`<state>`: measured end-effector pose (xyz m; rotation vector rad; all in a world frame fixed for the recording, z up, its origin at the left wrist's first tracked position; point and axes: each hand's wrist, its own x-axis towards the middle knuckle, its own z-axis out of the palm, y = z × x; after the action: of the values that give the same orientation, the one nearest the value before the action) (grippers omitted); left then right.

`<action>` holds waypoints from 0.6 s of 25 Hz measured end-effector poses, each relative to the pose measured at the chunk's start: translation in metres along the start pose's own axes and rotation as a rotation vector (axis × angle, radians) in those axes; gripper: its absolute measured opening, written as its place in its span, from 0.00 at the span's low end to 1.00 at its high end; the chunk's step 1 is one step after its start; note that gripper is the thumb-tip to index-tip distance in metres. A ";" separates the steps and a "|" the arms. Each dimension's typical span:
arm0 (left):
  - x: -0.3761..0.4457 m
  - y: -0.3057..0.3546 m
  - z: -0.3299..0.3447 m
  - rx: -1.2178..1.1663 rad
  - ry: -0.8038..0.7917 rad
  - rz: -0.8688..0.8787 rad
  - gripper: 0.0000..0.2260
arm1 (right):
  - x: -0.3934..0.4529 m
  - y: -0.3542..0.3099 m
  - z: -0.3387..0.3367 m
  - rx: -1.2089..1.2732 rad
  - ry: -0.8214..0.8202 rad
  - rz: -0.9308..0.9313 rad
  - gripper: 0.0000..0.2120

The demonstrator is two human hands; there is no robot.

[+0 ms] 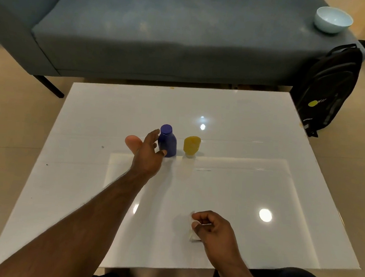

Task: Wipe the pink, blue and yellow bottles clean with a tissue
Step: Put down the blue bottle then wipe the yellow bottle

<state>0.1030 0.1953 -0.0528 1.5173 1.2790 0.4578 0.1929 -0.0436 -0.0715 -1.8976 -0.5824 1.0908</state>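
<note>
a glossy white table (228, 184) carries three bottles in a row. the left hand (147, 152) reaches out with fingers spread, thumb tip touching the base of the upright blue bottle (167, 142), and it partly hides the pink bottle (133, 142) at its far side. the yellow bottle (191, 146) stands just beside the blue one, cap down. nearer, the right hand (213, 229) pinches a crumpled white tissue (192, 234) on the tabletop. behind stands a grey-blue sofa (163, 35) bearing a pale bowl (333, 19), with a black backpack (326, 90) leaning at its end.
</note>
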 end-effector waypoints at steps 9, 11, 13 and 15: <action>-0.080 -0.004 0.043 0.216 0.169 0.026 0.15 | -0.004 -0.001 0.000 -0.037 -0.001 0.004 0.06; -0.073 0.013 0.050 0.260 0.122 0.206 0.16 | -0.004 -0.001 -0.001 -0.045 0.013 0.015 0.06; -0.062 0.030 0.057 0.330 0.092 0.362 0.19 | -0.003 0.000 -0.001 -0.068 0.022 0.022 0.05; -0.049 0.048 0.063 0.353 0.082 0.363 0.22 | -0.002 0.001 -0.001 -0.085 0.024 0.025 0.04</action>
<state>0.1590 0.1288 -0.0193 2.0641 1.1912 0.5502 0.1930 -0.0458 -0.0711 -1.9932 -0.6011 1.0726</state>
